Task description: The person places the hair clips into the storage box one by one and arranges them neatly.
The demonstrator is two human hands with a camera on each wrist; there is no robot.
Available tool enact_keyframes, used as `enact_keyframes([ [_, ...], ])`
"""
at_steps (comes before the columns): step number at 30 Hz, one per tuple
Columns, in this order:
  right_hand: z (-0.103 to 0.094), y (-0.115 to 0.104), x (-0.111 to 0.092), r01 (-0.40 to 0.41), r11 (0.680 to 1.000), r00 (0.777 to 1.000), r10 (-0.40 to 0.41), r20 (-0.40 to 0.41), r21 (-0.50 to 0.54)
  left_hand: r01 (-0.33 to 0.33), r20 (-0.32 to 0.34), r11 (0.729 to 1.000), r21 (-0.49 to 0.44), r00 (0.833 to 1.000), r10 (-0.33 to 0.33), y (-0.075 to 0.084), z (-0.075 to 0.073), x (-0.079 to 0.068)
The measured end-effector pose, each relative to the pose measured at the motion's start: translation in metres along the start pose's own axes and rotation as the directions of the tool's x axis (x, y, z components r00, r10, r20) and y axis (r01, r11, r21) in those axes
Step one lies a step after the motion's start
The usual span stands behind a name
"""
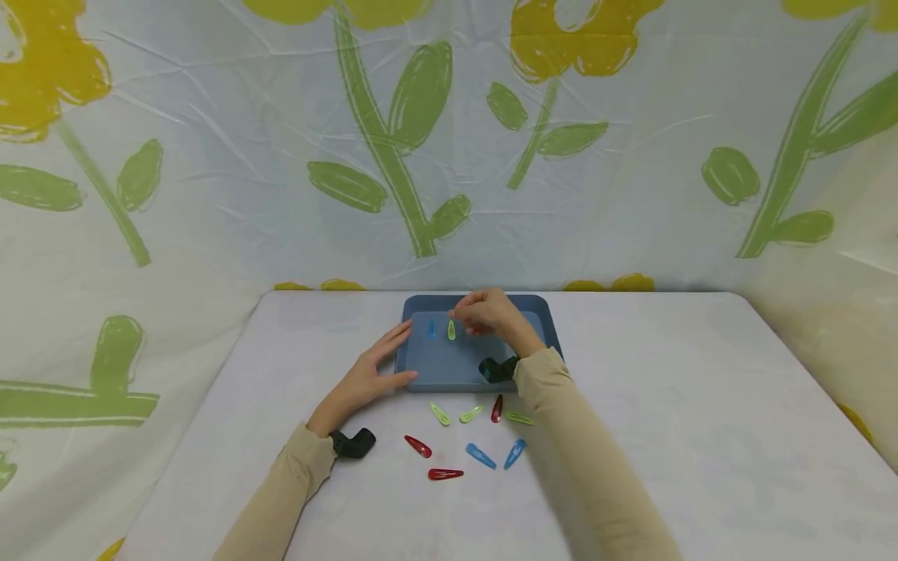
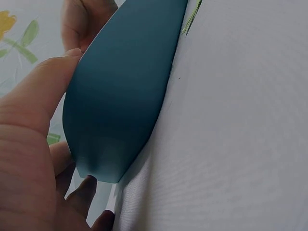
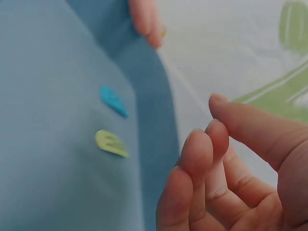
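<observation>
A blue-grey tray lies at the back of the table. Inside it a blue hair clip and a yellow-green hair clip lie side by side. My right hand hovers over the tray, just right of the yellow-green clip. In the right wrist view its fingers are loosely bent, with nothing between them and the thumb. My left hand touches the tray's left side with fingers extended; in the left wrist view its thumb lies against the rim of the tray wall.
In front of the tray lie loose clips: yellow-green ones, red ones and blue ones. Each wrist wears a black camera. A flower-patterned cloth hangs behind the white table.
</observation>
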State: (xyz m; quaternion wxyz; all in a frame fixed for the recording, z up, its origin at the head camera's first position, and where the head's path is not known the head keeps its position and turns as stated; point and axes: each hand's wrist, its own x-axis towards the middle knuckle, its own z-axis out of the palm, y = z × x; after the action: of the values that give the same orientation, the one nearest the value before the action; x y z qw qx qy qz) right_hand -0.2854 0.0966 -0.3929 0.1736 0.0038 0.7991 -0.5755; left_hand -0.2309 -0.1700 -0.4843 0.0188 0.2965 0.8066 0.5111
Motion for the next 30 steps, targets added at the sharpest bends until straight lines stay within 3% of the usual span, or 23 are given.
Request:
enact_keyframes([
  [5,-0.006,-0.006,-0.023,0.174,0.982,0.985,-0.173,0.013,-0.076,0.010,-0.007,1.000,-0.018,1.000,-0.010,0.003,0.000,-0.001],
  [10,-0.015,0.000,-0.047,0.375,0.912,0.926,-0.375,0.035,-0.164,0.010,0.001,1.000,-0.009,1.000,-0.010,0.014,0.000,-0.001],
  [15,-0.022,0.008,-0.072,0.462,0.850,0.880,-0.474,0.016,-0.253,0.011,0.014,1.000,-0.013,1.000,-0.011,0.036,-0.003,-0.002],
  [17,-0.024,0.012,-0.080,0.508,0.813,0.850,-0.527,0.011,-0.285,0.011,0.014,1.000,-0.015,1.000,-0.011,0.039,-0.004,-0.003],
  [21,-0.027,0.018,-0.097,0.618,0.703,0.759,-0.651,0.034,-0.351,0.012,0.015,1.000,-0.011,1.000,-0.012,0.041,-0.004,-0.003],
  [24,-0.029,0.024,-0.108,0.709,0.595,0.668,-0.739,0.090,-0.378,0.016,0.015,1.000,-0.013,1.000,-0.015,0.040,-0.004,-0.003],
  [30,-0.028,0.041,-0.126,0.844,0.330,0.464,-0.844,0.268,-0.423,0.026,0.011,1.000,-0.011,1.000,-0.026,0.041,-0.003,-0.002],
])
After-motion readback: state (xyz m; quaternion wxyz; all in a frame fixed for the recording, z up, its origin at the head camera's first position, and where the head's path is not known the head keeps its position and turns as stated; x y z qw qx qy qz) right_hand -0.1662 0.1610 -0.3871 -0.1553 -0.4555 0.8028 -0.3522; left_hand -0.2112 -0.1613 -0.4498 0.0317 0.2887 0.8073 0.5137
